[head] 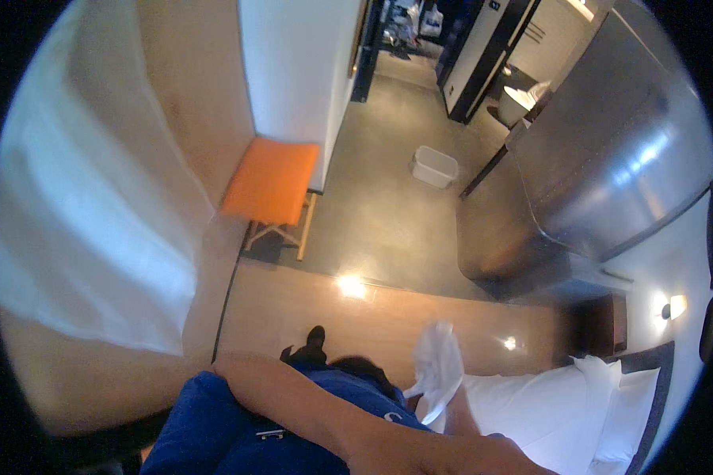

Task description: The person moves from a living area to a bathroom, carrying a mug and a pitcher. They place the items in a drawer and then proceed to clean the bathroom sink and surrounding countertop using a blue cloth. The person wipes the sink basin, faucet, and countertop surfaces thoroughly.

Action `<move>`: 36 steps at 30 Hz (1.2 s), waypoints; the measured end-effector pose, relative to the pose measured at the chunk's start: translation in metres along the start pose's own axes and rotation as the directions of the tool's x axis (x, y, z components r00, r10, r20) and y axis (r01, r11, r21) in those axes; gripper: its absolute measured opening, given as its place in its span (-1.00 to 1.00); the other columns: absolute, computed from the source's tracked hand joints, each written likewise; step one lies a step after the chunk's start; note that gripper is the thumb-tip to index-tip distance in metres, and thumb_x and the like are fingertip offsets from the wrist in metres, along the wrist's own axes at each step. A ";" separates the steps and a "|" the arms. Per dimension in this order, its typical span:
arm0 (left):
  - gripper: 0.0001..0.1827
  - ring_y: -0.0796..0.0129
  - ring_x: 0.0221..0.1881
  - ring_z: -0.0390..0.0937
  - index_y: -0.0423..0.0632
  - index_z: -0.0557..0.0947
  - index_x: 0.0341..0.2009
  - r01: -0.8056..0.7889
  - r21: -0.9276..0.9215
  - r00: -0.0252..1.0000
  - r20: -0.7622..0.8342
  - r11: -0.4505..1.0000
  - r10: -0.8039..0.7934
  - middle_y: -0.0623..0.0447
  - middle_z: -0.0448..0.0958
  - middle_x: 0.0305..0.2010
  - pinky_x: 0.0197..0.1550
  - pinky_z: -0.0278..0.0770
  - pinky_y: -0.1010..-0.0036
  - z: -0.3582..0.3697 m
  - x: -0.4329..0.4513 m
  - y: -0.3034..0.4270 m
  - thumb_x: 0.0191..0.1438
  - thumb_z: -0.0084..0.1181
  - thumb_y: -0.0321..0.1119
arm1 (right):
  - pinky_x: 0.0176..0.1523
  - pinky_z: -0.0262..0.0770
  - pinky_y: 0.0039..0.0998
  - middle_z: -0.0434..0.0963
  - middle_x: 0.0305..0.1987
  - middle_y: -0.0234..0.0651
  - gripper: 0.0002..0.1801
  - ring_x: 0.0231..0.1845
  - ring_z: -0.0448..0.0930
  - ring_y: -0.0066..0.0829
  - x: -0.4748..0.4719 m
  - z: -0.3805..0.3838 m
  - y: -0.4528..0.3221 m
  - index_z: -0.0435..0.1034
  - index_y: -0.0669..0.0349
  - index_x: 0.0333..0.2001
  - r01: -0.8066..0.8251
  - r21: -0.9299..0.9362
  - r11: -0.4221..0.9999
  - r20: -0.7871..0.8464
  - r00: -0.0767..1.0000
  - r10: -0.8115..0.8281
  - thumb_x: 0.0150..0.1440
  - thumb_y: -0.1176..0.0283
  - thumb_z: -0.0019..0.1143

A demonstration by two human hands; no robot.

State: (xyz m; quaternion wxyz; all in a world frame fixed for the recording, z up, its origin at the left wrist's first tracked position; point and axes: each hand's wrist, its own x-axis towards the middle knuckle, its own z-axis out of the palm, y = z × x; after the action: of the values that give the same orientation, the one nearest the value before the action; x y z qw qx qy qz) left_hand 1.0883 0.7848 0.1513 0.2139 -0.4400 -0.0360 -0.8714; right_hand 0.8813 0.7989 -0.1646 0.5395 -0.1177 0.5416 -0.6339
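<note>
A bunched white cloth (439,368) hangs beside the dark-blue shirt, near the edge of the bed. My right hand (415,405) is mostly hidden by this cloth and appears to grip it, with the bare forearm showing just to the right. My left hand is out of view; its bent, bare arm crosses low over the shirt. A made bed (523,404) with a white cover and white pillows (628,392) lies at the lower right. Pale, sheer fabric (113,225) spreads over the left side, its lower edge blurred.
An orange-topped folding stool (276,181) stands by the white wall corner (300,77). A white plastic bin (435,167) sits on the grey floor. A large curved metallic partition (600,136) fills the right side, with a lit wall lamp (677,306) below it. Beyond are doorways and a toilet (514,107).
</note>
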 end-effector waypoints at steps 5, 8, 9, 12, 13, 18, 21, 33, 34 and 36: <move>-0.79 0.31 -0.26 0.47 -0.32 0.53 -0.17 -0.005 0.142 0.997 0.078 0.990 -0.006 -0.07 0.49 -0.32 -0.24 0.39 0.47 -0.145 0.121 0.166 0.17 0.03 -0.43 | -0.22 0.53 -0.48 0.54 -0.21 -0.31 -0.47 -0.28 0.56 -0.49 0.156 0.031 -0.021 0.30 0.31 0.08 -0.134 0.153 0.979 -0.158 0.975 0.158 0.20 0.13 0.04; -0.78 0.28 -0.45 0.48 -0.32 0.52 -0.16 0.080 0.212 0.991 0.088 0.974 -0.100 -0.07 0.49 -0.44 -0.40 0.42 0.41 -0.239 0.181 0.268 0.15 0.05 -0.43 | -0.22 0.53 -0.48 0.54 -0.20 -0.31 -0.47 -0.28 0.56 -0.49 0.279 0.042 -0.049 0.31 0.32 0.08 -0.134 0.206 0.969 -0.215 0.960 0.179 0.20 0.13 0.04; -0.77 0.26 -0.52 0.47 -0.33 0.51 -0.15 0.102 0.098 0.989 0.095 0.990 -0.111 -0.07 0.49 -0.48 -0.47 0.41 0.39 -0.272 0.196 0.291 0.16 0.04 -0.43 | -0.22 0.53 -0.47 0.54 -0.20 -0.31 -0.47 -0.27 0.56 -0.49 0.325 0.042 -0.063 0.31 0.32 0.08 -0.122 0.216 0.969 -0.232 0.957 0.173 0.19 0.13 0.05; -0.72 0.18 -0.68 0.41 -0.37 0.48 -0.13 -0.122 0.533 0.955 0.292 0.837 -0.047 -0.09 0.45 -0.58 -0.63 0.37 0.35 -0.356 0.284 0.376 0.18 0.00 -0.39 | -0.22 0.53 -0.47 0.54 -0.19 -0.31 -0.47 -0.27 0.56 -0.49 0.465 0.069 -0.139 0.31 0.32 0.08 -0.087 0.178 0.980 -0.163 0.980 0.117 0.19 0.13 0.05; -0.71 0.16 -0.69 0.41 -0.37 0.48 -0.12 -0.180 0.629 0.951 0.307 0.756 -0.029 -0.10 0.45 -0.59 -0.63 0.37 0.35 -0.377 0.312 0.405 0.18 0.00 -0.37 | -0.22 0.53 -0.47 0.55 -0.19 -0.31 -0.47 -0.27 0.56 -0.49 0.518 0.075 -0.176 0.31 0.32 0.08 -0.053 0.144 0.988 -0.134 0.988 0.073 0.19 0.12 0.06; -0.68 0.10 -0.59 0.44 -0.25 0.47 -0.06 -0.095 0.654 0.994 0.016 0.751 0.112 -0.13 0.46 -0.52 -0.52 0.41 0.37 -0.478 0.456 0.537 0.19 0.01 -0.28 | -0.21 0.54 -0.46 0.55 -0.18 -0.31 -0.46 -0.26 0.56 -0.48 0.745 0.109 -0.358 0.32 0.32 0.08 0.072 0.042 0.997 -0.028 0.997 -0.071 0.18 0.12 0.07; -0.73 0.10 -0.52 0.45 -0.16 0.48 -0.09 0.102 0.753 0.971 0.068 0.650 -0.231 -0.13 0.47 -0.45 -0.42 0.42 0.38 -0.572 0.533 0.640 0.19 0.01 -0.27 | -0.21 0.54 -0.46 0.55 -0.17 -0.30 -0.46 -0.25 0.57 -0.48 0.891 0.130 -0.459 0.33 0.32 0.08 0.149 0.001 0.989 0.050 0.988 -0.149 0.18 0.12 0.08; -0.69 0.05 -0.19 0.52 -0.06 0.49 -0.07 0.437 0.892 0.278 -0.256 -0.115 -0.926 -0.09 0.54 -0.20 -0.13 0.48 0.26 -0.977 0.743 0.899 0.20 -0.03 -0.16 | -0.09 0.48 -0.40 0.55 -0.10 -0.30 -0.38 -0.14 0.55 -0.39 1.069 0.069 -0.282 0.35 0.29 0.01 0.164 0.507 0.846 -0.718 0.623 0.309 0.05 0.03 0.23; -0.68 0.05 -0.14 0.53 -0.05 0.49 -0.05 0.440 0.866 0.210 -0.357 -0.238 -0.910 -0.10 0.54 -0.16 -0.10 0.48 0.25 -1.011 0.758 0.908 0.19 -0.02 -0.15 | -0.09 0.48 -0.38 0.54 -0.09 -0.30 -0.40 -0.13 0.54 -0.39 1.080 0.079 -0.290 0.35 0.27 0.02 0.152 0.585 0.797 -0.732 0.522 0.438 0.06 0.04 0.22; -0.63 0.02 -0.06 0.52 -0.05 0.50 -0.02 0.411 0.777 -0.002 -0.522 -0.476 -0.853 -0.15 0.54 -0.08 -0.04 0.47 0.22 -1.087 0.795 0.923 0.17 0.00 -0.11 | -0.07 0.47 -0.33 0.52 -0.07 -0.29 -0.42 -0.10 0.52 -0.37 1.094 0.082 -0.300 0.34 0.24 0.02 0.232 0.652 0.722 -0.750 0.336 0.569 0.07 0.07 0.20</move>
State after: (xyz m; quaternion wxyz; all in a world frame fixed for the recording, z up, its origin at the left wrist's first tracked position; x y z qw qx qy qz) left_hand 0.2305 -0.5959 -0.0060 -0.2639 -0.2497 -0.8206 -0.4411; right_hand 0.3475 -0.1850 -0.3654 0.2057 0.5245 0.4920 -0.6637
